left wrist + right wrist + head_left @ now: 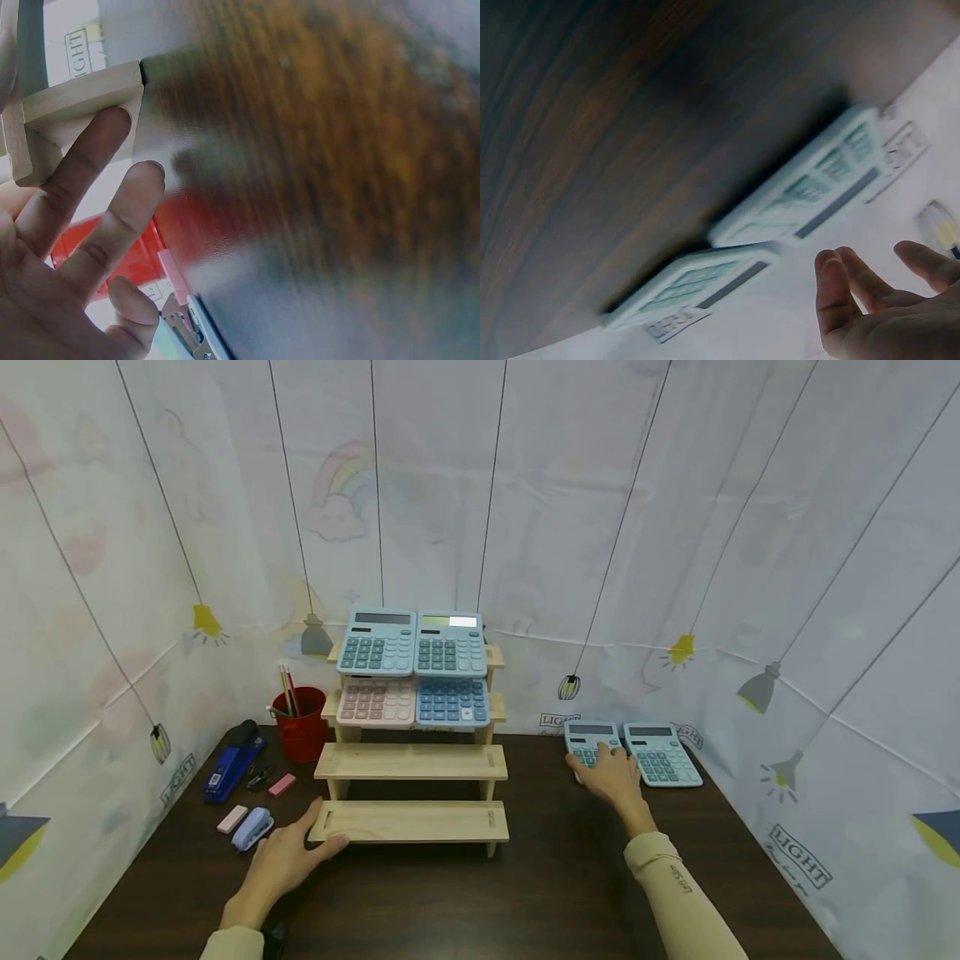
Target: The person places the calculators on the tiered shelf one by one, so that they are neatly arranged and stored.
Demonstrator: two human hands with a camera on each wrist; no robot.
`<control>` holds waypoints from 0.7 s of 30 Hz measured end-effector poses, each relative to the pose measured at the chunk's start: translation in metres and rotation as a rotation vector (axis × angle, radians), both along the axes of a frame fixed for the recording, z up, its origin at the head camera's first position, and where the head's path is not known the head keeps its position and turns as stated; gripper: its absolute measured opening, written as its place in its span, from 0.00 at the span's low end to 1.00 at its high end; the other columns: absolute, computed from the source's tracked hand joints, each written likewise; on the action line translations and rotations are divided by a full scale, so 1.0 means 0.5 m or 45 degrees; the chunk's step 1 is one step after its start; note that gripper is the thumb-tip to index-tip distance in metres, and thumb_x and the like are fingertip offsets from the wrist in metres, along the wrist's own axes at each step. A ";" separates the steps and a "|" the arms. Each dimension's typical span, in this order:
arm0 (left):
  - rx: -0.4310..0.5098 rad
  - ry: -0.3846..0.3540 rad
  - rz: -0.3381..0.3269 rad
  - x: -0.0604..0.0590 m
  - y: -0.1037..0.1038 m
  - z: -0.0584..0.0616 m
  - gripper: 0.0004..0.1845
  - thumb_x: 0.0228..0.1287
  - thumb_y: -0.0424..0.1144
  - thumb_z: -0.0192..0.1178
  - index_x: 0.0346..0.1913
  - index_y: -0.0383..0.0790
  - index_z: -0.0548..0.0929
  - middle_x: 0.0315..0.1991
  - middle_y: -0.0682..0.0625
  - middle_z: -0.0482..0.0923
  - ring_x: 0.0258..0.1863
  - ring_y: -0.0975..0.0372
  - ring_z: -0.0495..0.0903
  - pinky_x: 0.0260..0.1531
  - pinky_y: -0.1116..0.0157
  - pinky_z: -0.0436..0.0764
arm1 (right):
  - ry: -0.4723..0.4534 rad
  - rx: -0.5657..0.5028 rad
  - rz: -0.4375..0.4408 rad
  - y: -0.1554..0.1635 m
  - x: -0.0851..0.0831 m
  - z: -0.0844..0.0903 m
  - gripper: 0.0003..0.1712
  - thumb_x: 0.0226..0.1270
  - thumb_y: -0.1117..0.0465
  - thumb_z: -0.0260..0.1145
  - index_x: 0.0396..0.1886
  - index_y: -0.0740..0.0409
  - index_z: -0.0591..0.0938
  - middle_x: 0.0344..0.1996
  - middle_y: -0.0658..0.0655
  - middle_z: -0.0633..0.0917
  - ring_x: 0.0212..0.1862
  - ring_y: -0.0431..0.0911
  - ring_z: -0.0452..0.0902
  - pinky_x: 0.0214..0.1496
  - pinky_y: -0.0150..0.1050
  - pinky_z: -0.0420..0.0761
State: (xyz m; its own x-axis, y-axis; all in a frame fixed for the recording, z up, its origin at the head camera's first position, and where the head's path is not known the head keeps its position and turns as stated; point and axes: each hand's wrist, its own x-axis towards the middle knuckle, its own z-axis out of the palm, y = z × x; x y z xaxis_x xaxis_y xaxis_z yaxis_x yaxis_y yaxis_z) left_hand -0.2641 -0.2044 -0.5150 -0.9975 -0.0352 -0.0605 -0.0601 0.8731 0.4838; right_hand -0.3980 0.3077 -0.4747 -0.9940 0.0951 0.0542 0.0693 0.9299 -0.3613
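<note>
My left hand [281, 864] is at the left end of the lowest step of a wooden tiered rack [408, 821]. Its thumb lies along the step's front edge; in the left wrist view the other fingers [120, 214] are spread and fairly straight, one against the wood [82, 97]. Over the nearer of two light-blue calculators on the table hovers my right hand [617, 777], covering the lower part of the left calculator [592, 732]. Beside it lies the right calculator [660, 753]. The right wrist view shows these right-hand fingers [832, 292] bent and apart, holding nothing.
On the rack's upper tiers stand two light-blue calculators [377, 642], a pink calculator [377, 702] and a blue calculator [453, 702]. Left of it are a red pen cup [302, 742], a blue stapler [231, 768], a small light-blue stapler [252, 828] and erasers [282, 785].
</note>
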 end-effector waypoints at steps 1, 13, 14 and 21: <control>0.004 0.000 0.002 0.000 0.000 0.000 0.58 0.58 0.79 0.52 0.79 0.39 0.56 0.69 0.27 0.69 0.59 0.34 0.77 0.52 0.37 0.74 | -0.011 0.006 -0.004 0.007 -0.003 -0.002 0.54 0.70 0.29 0.52 0.77 0.68 0.59 0.71 0.82 0.58 0.70 0.82 0.52 0.69 0.75 0.57; 0.005 0.039 -0.013 -0.002 0.002 -0.002 0.56 0.59 0.77 0.54 0.79 0.39 0.58 0.66 0.27 0.72 0.55 0.36 0.80 0.50 0.39 0.76 | -0.207 0.020 -0.050 0.056 -0.019 -0.038 0.58 0.68 0.31 0.57 0.75 0.75 0.56 0.68 0.88 0.54 0.69 0.87 0.46 0.67 0.77 0.58; 0.002 0.042 -0.012 -0.002 0.001 -0.002 0.56 0.59 0.76 0.54 0.78 0.38 0.58 0.66 0.27 0.72 0.55 0.36 0.80 0.50 0.39 0.76 | -0.209 0.026 -0.047 0.057 -0.022 -0.042 0.59 0.68 0.30 0.57 0.75 0.75 0.55 0.68 0.89 0.54 0.69 0.87 0.47 0.66 0.77 0.58; 0.007 0.055 0.001 0.002 0.000 -0.002 0.56 0.58 0.76 0.55 0.78 0.39 0.59 0.66 0.27 0.72 0.55 0.36 0.81 0.49 0.39 0.76 | -0.234 0.028 -0.048 0.061 -0.049 -0.054 0.63 0.65 0.28 0.58 0.77 0.74 0.52 0.68 0.90 0.51 0.68 0.89 0.43 0.67 0.78 0.56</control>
State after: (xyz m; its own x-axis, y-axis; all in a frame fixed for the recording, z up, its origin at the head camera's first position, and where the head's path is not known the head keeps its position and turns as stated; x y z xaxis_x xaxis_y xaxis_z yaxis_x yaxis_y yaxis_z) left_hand -0.2633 -0.2046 -0.5160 -0.9992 -0.0359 -0.0179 -0.0400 0.8704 0.4907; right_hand -0.4226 0.3383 -0.5018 -0.9831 0.1333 -0.1254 0.1672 0.9329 -0.3190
